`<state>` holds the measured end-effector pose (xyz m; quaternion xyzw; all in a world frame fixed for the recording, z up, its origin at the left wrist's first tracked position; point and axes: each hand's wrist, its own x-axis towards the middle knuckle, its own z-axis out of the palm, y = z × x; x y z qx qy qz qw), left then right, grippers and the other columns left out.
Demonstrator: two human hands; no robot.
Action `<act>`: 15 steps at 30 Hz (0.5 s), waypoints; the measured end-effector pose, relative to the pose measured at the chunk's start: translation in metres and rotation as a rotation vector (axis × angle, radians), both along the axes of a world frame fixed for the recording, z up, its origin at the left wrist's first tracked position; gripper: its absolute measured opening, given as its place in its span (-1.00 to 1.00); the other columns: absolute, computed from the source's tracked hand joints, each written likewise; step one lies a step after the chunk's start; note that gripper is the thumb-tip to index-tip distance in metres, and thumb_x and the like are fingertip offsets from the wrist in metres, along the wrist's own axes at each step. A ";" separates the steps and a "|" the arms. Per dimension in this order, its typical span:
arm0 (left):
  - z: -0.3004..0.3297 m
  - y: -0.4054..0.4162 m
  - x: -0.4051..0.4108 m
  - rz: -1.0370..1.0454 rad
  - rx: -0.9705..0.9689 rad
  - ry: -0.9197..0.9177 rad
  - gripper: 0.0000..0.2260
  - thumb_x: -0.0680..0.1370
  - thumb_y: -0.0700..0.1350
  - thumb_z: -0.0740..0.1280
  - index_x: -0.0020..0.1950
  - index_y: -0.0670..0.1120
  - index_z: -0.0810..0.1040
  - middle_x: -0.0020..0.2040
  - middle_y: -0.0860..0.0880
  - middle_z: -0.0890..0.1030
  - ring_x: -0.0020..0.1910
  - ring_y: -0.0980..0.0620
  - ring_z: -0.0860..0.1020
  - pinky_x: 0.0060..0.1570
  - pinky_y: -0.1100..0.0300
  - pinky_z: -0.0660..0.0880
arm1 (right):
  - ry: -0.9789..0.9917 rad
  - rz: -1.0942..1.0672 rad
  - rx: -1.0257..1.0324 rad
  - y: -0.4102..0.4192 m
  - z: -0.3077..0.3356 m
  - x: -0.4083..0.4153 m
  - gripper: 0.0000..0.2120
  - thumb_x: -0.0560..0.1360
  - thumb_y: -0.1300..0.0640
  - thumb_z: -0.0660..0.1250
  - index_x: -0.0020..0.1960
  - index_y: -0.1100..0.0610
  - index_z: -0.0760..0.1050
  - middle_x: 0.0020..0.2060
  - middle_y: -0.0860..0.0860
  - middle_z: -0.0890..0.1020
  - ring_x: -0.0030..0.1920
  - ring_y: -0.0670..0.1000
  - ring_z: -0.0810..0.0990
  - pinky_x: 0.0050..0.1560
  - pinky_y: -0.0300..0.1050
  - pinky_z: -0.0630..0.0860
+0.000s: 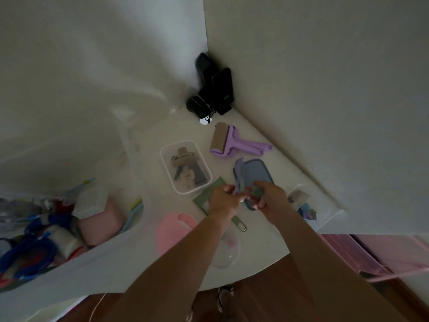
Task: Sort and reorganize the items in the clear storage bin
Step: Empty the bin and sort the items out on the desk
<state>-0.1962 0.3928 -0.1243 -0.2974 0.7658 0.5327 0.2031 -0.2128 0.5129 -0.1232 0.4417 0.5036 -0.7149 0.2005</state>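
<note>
White walls meet in a corner behind a white table (267, 247), and the light is dim. Both hands work over the middle of the table. The left hand (224, 199) has its fingers curled and pinches the lower end of a purple floppy piece (239, 175) that stands up between the hands. The right hand (269, 194) has its fingers curled round a small greenish thing (256, 191), too blurred to name. The two hands are close together, almost touching.

Just behind the hands lies a blue-rimmed lid (255, 170), flat on the table. To its left sits a small clear box (185, 167) with dark and tan odds and ends inside. Beyond the lid lies a purple lint roller (232, 141) with a brown roll. A green packet (206, 196) lies partly under the left hand. Nearer the table edge are a pink flat piece (171, 231) and a clear round dish (226, 252).

At the left edge stands the large clear storage bin (111, 259), crowded with blue cords (34, 247), a pink block (102, 224) and white bits. Black devices (211, 87) are stacked in the corner. A small packet (298, 197) lies to the right of the right hand.
</note>
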 end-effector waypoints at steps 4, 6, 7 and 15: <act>0.012 -0.014 0.020 -0.254 -0.237 0.207 -0.81 0.44 -0.06 0.48 -0.07 -0.08 0.52 -0.16 -0.07 0.61 -0.11 -0.12 0.61 -0.09 0.05 0.49 | 0.040 -0.071 -0.244 0.009 0.017 0.019 -0.83 0.57 0.29 0.15 -0.10 0.23 0.51 -0.31 0.16 0.69 -0.34 0.11 0.66 -0.34 -0.12 0.47; 0.023 -0.027 0.038 -0.345 -0.338 0.334 -0.77 0.48 -0.11 0.42 0.11 -0.10 0.55 0.01 -0.06 0.64 0.02 -0.07 0.60 0.01 0.10 0.47 | 0.028 -0.024 -0.260 0.007 0.028 0.032 -0.81 0.51 0.30 0.11 -0.19 0.23 0.48 -0.31 0.17 0.65 -0.30 0.14 0.62 -0.37 -0.16 0.41; 0.028 -0.035 0.049 -0.434 -0.385 0.382 -0.69 0.49 -0.14 0.39 0.23 -0.10 0.54 0.13 -0.06 0.63 0.13 -0.08 0.58 0.12 0.11 0.46 | 0.024 0.041 -0.218 0.004 0.034 0.041 -0.80 0.47 0.30 0.10 -0.23 0.22 0.46 -0.33 0.15 0.64 -0.32 0.12 0.59 -0.39 -0.18 0.37; 0.031 -0.100 0.119 -1.337 -0.816 0.463 0.14 0.18 0.39 0.48 0.55 -0.18 0.16 0.48 -0.16 0.34 0.48 -0.17 0.28 0.53 -0.15 0.10 | 0.279 0.750 0.314 -0.019 0.032 0.122 -0.75 0.39 0.33 0.39 -0.10 -0.01 0.64 -0.42 -0.09 0.58 -0.32 -0.04 0.53 -0.25 -0.15 0.43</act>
